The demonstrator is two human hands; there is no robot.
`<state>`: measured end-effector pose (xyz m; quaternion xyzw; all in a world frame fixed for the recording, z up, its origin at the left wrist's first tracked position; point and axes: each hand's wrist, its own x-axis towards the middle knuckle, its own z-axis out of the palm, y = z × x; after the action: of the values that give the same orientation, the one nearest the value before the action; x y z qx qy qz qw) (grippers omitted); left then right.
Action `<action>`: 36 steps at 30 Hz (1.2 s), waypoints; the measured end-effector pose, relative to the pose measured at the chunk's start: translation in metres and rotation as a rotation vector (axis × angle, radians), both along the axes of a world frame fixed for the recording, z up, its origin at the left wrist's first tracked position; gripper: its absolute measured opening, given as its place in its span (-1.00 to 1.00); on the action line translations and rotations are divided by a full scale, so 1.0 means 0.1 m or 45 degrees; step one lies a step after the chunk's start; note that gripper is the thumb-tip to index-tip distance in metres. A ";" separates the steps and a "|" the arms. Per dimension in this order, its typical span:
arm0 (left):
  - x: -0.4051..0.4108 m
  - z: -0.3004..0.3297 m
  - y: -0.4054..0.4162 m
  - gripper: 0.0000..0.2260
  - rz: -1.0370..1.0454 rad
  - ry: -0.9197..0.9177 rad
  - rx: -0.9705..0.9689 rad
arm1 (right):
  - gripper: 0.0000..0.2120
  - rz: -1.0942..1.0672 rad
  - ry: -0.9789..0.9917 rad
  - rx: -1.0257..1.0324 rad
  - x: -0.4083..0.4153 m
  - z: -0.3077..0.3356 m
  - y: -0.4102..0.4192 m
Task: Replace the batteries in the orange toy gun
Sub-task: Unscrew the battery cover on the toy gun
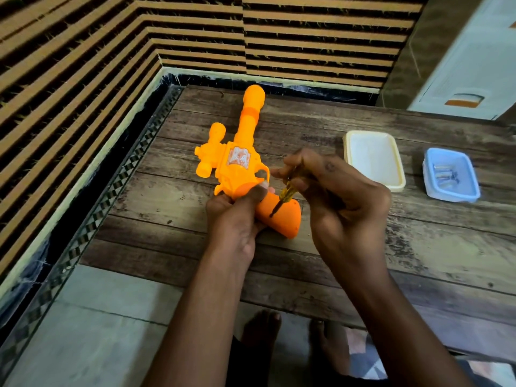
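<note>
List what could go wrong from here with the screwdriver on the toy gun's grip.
1. The screwdriver tip meets the toy gun grip at a slant; it may slip and scratch the plastic.
2. The left hand holds the grip right beside the tip, so a slip could jab the thumb.
3. A freed screw might roll off the table; the white tray sits apart.

Dim, warm light; wide-angle edge distortion
</note>
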<state>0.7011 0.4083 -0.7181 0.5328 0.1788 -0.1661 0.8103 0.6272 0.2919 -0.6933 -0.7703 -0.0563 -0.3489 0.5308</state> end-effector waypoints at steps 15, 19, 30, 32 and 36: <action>-0.01 -0.02 0.01 -0.76 -0.019 -0.029 0.002 | -0.80 0.053 -0.047 -0.100 0.00 0.05 0.07; -0.02 -0.02 0.01 -0.71 -0.039 -0.041 -0.014 | -0.78 -0.136 -0.107 -0.136 0.01 0.01 0.10; -0.02 -0.04 0.02 -0.84 -0.028 -0.067 -0.013 | -0.77 0.060 -0.040 -0.065 -0.03 0.04 0.11; -0.03 -0.03 0.01 -0.82 -0.043 -0.078 0.001 | -0.86 -0.009 -0.083 -0.093 -0.01 0.05 0.13; -0.02 0.00 -0.01 -0.76 -0.019 -0.050 -0.007 | -0.81 -0.101 -0.119 -0.091 0.02 0.02 0.12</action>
<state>0.6992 0.4072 -0.7179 0.5350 0.1584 -0.1622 0.8139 0.6290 0.3041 -0.6912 -0.7733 -0.0629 -0.4030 0.4854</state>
